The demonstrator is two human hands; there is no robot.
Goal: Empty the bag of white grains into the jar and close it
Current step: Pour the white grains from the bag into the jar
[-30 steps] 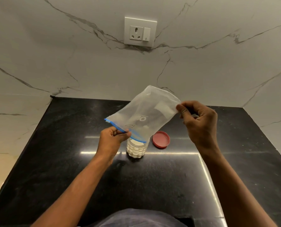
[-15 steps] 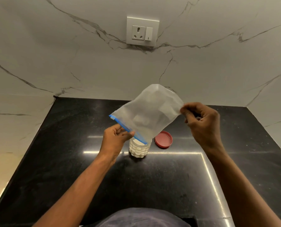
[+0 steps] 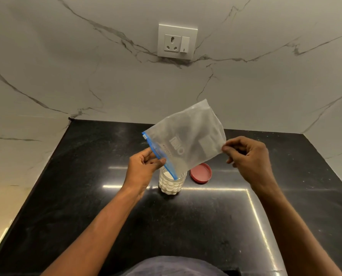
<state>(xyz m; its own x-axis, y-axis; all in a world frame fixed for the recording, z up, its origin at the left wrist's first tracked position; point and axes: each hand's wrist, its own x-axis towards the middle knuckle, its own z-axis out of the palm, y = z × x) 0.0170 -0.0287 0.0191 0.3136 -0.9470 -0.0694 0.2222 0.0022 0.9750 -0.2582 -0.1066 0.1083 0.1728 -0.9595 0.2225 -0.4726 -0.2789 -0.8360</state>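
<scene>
A clear zip bag (image 3: 188, 140) with a blue zipper strip hangs tilted over the jar, its zipper end pointing down into the jar's mouth. It looks empty. My left hand (image 3: 143, 168) pinches the zipper edge just left of the jar. My right hand (image 3: 247, 158) pinches the bag's raised bottom corner. The clear dimpled jar (image 3: 171, 185) stands on the black counter and holds white grains nearly to the top. Its red lid (image 3: 201, 173) lies flat on the counter right beside it.
The black stone counter (image 3: 86, 206) is bounded by marble walls at the back and on both sides. A white socket and switch plate (image 3: 177, 42) sits on the back wall.
The bag's zipper corner has dropped lower into the jar's mouth, and the bag has turned so its printed side faces me. Both hands keep their hold.
</scene>
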